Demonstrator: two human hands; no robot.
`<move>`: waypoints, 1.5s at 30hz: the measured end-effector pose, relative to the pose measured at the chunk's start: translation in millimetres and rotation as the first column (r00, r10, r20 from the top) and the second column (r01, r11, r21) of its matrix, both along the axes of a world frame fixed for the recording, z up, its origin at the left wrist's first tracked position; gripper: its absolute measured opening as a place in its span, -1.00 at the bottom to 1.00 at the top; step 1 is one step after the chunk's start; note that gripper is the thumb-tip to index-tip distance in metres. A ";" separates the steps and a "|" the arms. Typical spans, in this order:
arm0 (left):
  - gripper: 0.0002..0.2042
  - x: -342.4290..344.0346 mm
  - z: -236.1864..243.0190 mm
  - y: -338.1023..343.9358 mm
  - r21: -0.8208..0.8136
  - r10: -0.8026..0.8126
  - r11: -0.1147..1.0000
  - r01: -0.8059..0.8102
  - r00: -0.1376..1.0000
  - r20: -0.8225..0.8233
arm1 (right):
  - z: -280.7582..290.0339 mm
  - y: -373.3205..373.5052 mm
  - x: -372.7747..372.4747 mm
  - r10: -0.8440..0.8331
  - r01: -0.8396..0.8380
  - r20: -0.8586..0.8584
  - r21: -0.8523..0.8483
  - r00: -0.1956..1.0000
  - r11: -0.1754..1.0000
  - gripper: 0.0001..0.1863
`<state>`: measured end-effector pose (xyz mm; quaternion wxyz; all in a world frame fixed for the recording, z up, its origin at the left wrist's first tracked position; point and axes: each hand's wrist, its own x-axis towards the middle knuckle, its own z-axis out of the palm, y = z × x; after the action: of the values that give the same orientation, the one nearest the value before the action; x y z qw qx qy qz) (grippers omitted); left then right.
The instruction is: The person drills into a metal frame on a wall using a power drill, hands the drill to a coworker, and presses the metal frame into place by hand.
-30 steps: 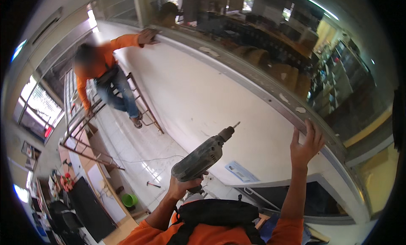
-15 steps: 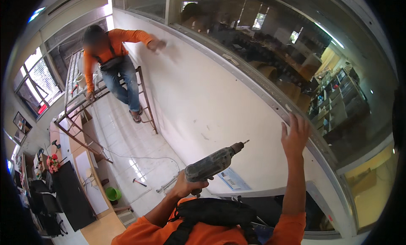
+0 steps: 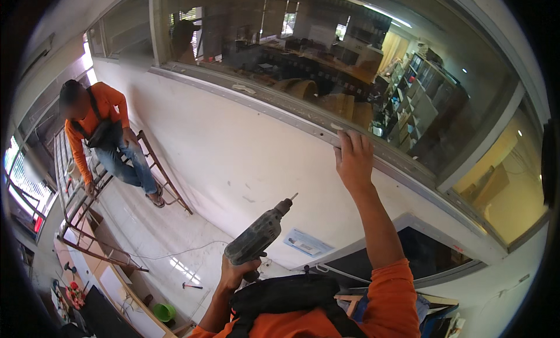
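A dark, dusty power drill [image 3: 255,236] is in my left hand [image 3: 238,272], its fingers wrapped round the handle. The thin bit [image 3: 294,195] points up and to the right, apart from the white wall [image 3: 233,157]. My right hand [image 3: 354,163] reaches up to the grey metal window ledge [image 3: 286,116]. Its fingers lie stretched over the ledge edge, the thumb apart, holding no tool. Small holes dot the ledge near that hand. Behind the ledge, the window glass [image 3: 233,46] shows a cluttered room.
At the left, a co-worker in an orange shirt [image 3: 108,102] sits on a rusty metal scaffold [image 3: 166,174]. A cable [image 3: 181,251] runs across the tiled floor, where a hammer [image 3: 192,286] lies. A green bucket [image 3: 164,312] stands by the desks. Below my right arm is a dark opening [image 3: 429,253].
My view has turned, so the scaffold and co-worker appear farther left. The co-worker's raised arm has come down from the wall to the knee. My left hand still holds the drill.
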<state>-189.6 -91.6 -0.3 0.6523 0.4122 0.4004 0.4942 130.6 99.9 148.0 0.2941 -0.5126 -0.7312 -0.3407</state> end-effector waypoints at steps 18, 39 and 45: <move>-0.50 15.3 1.4 7.8 -0.027 -0.020 0.999 0.019 0.999 -0.037 | -8.4 -54.3 71.2 -0.129 0.141 -0.125 0.096 0.984 0.985 -0.50; -0.52 54.3 -10.6 34.1 -0.034 -0.230 0.973 0.228 0.969 -0.093 | -16.0 -77.7 87.2 -0.228 0.258 -0.245 0.099 0.942 0.961 -0.44; -0.71 72.4 -19.1 55.9 0.075 -0.306 0.929 0.362 0.866 -0.395 | -122.9 -151.5 46.3 0.015 0.075 -0.666 0.106 0.746 0.992 -0.55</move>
<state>-117.2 -35.7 -19.4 0.6069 0.6091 0.4031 0.3133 176.9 -51.7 25.2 0.5613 -0.5923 -0.5473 -0.1859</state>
